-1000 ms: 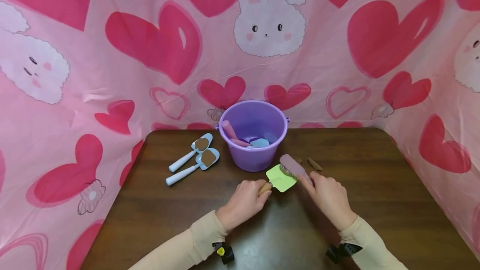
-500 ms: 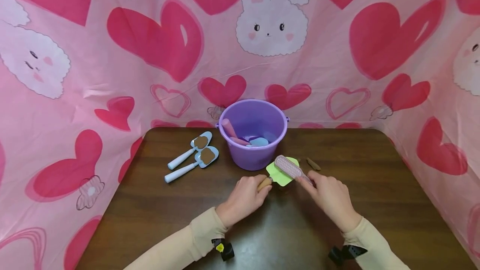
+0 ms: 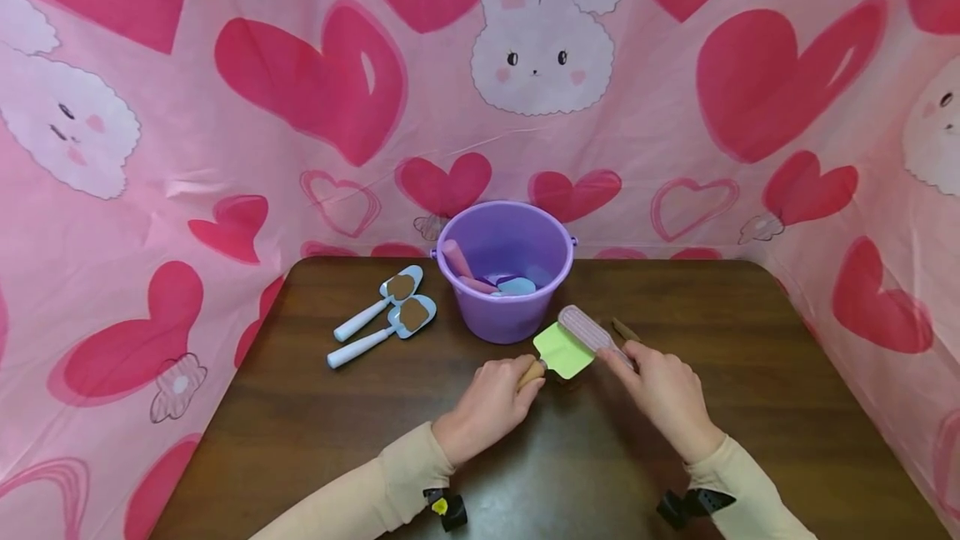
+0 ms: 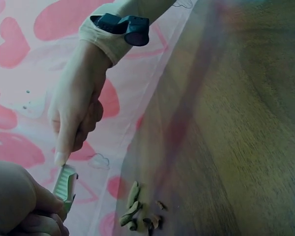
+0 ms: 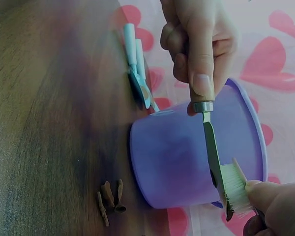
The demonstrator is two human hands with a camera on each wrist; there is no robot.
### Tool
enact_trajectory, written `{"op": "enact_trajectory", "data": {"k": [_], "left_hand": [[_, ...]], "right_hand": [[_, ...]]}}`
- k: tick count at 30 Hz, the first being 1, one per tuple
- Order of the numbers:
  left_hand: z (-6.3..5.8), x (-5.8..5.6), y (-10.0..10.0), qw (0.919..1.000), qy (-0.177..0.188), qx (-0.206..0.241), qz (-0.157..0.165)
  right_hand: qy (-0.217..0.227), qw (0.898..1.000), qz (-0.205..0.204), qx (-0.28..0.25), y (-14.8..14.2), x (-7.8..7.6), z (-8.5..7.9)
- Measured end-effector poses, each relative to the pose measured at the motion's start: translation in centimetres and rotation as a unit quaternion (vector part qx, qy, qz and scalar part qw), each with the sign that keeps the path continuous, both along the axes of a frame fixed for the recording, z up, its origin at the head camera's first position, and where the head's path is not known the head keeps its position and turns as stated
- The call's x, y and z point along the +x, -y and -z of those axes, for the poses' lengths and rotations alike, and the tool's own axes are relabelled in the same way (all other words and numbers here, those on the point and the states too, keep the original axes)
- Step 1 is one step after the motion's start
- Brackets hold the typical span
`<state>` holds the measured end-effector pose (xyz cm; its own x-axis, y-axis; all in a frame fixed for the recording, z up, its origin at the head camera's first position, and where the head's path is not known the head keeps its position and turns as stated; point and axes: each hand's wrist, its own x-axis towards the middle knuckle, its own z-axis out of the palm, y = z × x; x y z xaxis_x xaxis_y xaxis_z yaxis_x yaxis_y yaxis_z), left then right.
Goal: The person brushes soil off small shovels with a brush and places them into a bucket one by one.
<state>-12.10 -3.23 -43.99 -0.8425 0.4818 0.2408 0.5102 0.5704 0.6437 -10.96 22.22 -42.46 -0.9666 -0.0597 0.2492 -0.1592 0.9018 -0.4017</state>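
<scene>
My left hand (image 3: 491,394) grips the wooden handle (image 3: 532,374) of a small trowel with a green blade (image 3: 562,354). My right hand (image 3: 663,397) holds a pink brush (image 3: 586,328) by its handle, index finger stretched along it. In the right wrist view, the brush's white bristles (image 5: 234,189) press on the blade near its tip. Trowel and brush are held above the table, in front of the purple bucket (image 3: 501,319). From the head, the brush's back covers the blade's upper right corner.
Brown curled pieces (image 4: 131,211) lie on the table beside the bucket, partly hidden by the right hand from above. Two light blue scoops (image 3: 358,349) holding brown stuff lie left of the bucket. Inside it are pink and blue things (image 3: 517,286). A patterned pink cloth (image 3: 420,132) hangs behind.
The brush swept left over the green blade, then back to the right toward its upper right corner. Both hands keep their holds, and the trowel has barely moved.
</scene>
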Motion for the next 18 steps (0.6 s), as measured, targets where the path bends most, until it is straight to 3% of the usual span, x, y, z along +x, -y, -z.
{"op": "enact_trajectory", "data": {"k": [11,18], "left_hand": [[0.4,0.6,-0.2,0.9995,-0.026,0.002,0.019],[0.8,0.6,-0.2,0.9985,-0.049,-0.003,0.024]], "right_hand": [[0.011,0.999,0.032,-0.01,-1.3,-0.1,-0.4],[-0.02,0.999,0.027,-0.011,-1.8,-0.3,-0.5]]}}
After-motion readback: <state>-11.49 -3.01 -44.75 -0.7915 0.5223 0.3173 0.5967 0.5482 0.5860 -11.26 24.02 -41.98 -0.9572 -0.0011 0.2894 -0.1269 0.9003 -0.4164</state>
